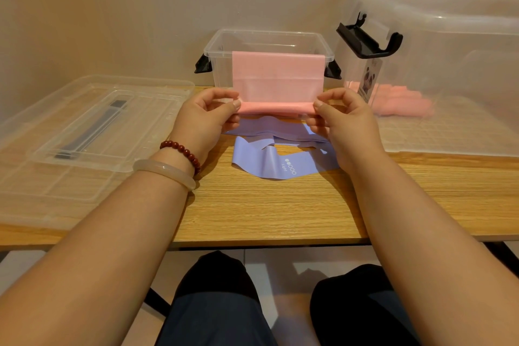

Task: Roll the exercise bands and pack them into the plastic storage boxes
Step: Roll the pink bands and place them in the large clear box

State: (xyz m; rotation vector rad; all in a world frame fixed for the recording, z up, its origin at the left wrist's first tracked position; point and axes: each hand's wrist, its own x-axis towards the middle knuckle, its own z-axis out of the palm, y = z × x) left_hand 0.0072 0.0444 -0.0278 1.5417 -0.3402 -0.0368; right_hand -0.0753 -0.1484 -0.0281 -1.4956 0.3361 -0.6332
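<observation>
A pink exercise band point(276, 76) hangs over the front rim of a small clear storage box point(222, 45) and ends in a rolled edge near the table. My left hand point(205, 118) pinches the left end of that roll, and my right hand point(339, 121) pinches the right end. Beneath my hands, purple bands point(280, 157) marked "Light" lie loose on the wooden table point(252, 205). A large clear box point(449, 64) at the right holds several rolled pink bands point(398, 101).
A clear lid point(84, 132) with a dark handle lies flat on the table's left side. The large box has a black latch point(368, 39) raised at its near corner. A plain wall stands behind the boxes. My knees show below the table's front edge.
</observation>
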